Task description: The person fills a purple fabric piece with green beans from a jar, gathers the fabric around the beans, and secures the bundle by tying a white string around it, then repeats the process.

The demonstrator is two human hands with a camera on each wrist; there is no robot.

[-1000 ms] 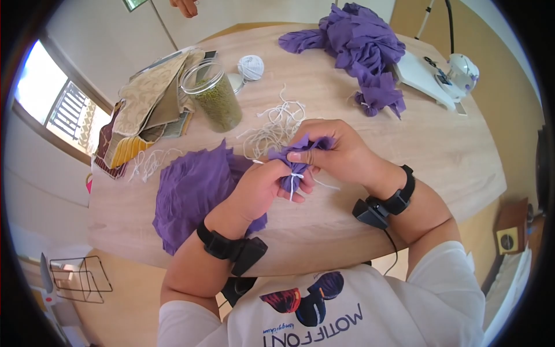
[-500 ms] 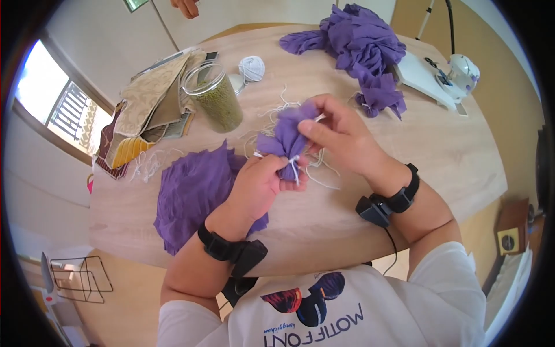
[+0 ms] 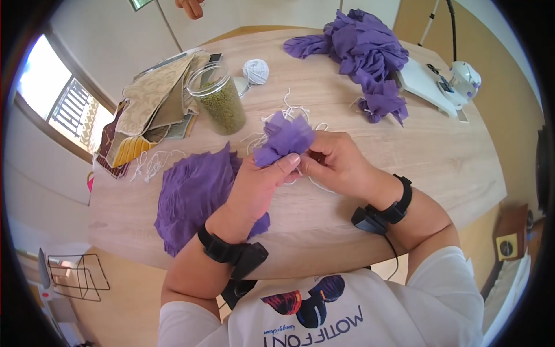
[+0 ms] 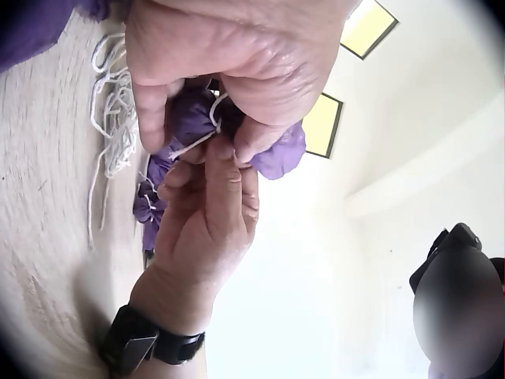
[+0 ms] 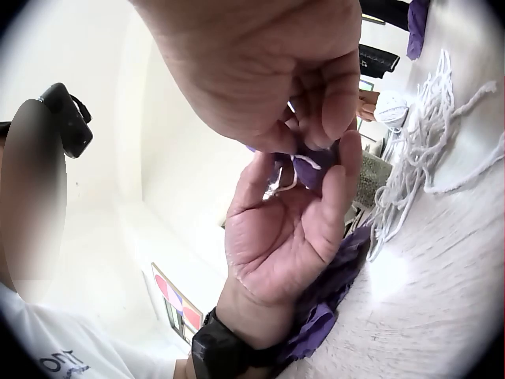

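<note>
Over the middle of the table, my left hand [image 3: 254,184] holds a small purple cloth bundle [image 3: 284,137], its frilled loose end spread upward above the thumb. White string [image 4: 193,144] is tied round the bundle's neck, and a short end sticks out in the left wrist view. Below the knot, the rounded part sits between the left fingers. My right hand [image 3: 342,165] pinches at the neck with thumb and fingertips, right beside the left thumb. A stack of purple cloth pieces [image 3: 193,196] lies left of the left forearm.
Behind the hands lie loose white strings [image 5: 418,150], with more string [image 3: 153,165] at left. A jar of green beans [image 3: 222,110], a white yarn ball [image 3: 255,72] and fabric samples [image 3: 153,95] stand farther back. Purple cloth [image 3: 367,49] is heaped near a white machine [image 3: 462,81]. Another person's hand [image 3: 189,8] shows.
The right hand has moved from the bundle's loose end down to its neck. The frilled end has swung upright and spread, and the tied part has turned out of sight in the head view.
</note>
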